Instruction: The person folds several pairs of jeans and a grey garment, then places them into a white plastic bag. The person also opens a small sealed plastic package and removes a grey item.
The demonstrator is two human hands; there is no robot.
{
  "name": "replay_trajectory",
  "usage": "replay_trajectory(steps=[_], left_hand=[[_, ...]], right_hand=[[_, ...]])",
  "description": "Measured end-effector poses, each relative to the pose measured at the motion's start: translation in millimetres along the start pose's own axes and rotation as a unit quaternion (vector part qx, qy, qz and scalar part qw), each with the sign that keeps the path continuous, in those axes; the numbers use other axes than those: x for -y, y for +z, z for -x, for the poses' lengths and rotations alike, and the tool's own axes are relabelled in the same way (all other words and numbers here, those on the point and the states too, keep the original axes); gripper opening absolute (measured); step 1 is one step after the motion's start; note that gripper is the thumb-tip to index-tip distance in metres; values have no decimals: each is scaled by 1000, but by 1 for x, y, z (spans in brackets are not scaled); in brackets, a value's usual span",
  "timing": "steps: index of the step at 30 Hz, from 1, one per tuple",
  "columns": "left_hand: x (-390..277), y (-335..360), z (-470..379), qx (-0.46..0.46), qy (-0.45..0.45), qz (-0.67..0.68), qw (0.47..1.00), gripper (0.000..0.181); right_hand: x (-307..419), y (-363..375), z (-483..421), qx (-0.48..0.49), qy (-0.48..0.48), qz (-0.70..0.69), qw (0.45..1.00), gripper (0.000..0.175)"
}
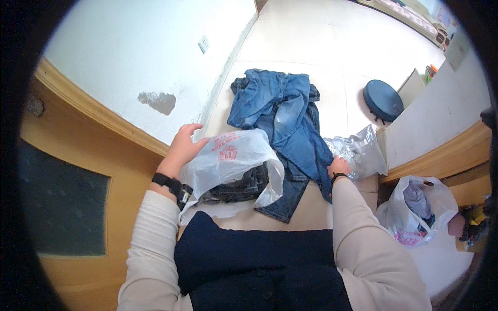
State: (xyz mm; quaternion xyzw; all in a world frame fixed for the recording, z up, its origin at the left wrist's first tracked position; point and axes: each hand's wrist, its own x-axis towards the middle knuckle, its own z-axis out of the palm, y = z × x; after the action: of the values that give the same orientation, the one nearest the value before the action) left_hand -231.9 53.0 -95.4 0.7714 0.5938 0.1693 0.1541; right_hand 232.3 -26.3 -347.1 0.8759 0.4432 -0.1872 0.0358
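Blue denim jeans (282, 101) lie spread on the floor, with darker jeans showing beneath them. In front of me, a white plastic bag (237, 151) with red print lies with its mouth towards me, and folded dark clothing (239, 186) shows inside. My left hand (184, 145) is at the bag's left side, thumb and fingers apart, nothing held. My right hand (339, 167) is at the edge of a jeans leg, next to a clear plastic bag (363, 151). Its fingers are curled, and whether they grip the denim or the clear bag is not plain.
A wooden door (124, 217) stands close on my left beside a white wall (128, 50) with peeled plaster. A round dark-blue stool-like object (383, 100) is at the far right. Nearer, another white bag (439, 194) holds clothing.
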Motion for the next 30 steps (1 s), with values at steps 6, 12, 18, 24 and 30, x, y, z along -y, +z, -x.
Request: replay_trajectory(steps=[6,12,18,24,30], left_hand=[[-114,33,-38,55,-27,238,969,45],[-171,89,-16,172,-128,338,917,86],[-194,87,8,333,-168,779,505,119],[-204,87,4,179,-133,815,535,52],[-229,112,48,121,156,439,876,31]], right_hand=[[25,-19,-21,-109,-122,-360,918,22],[105,-200,48,-171,-389,-635,645,16],[87,-296,194,62,-533,-611,582,13],[11,-267,203,183,-477,-458,727,14],[-39,-209,147,69,-244,-210,944,53]])
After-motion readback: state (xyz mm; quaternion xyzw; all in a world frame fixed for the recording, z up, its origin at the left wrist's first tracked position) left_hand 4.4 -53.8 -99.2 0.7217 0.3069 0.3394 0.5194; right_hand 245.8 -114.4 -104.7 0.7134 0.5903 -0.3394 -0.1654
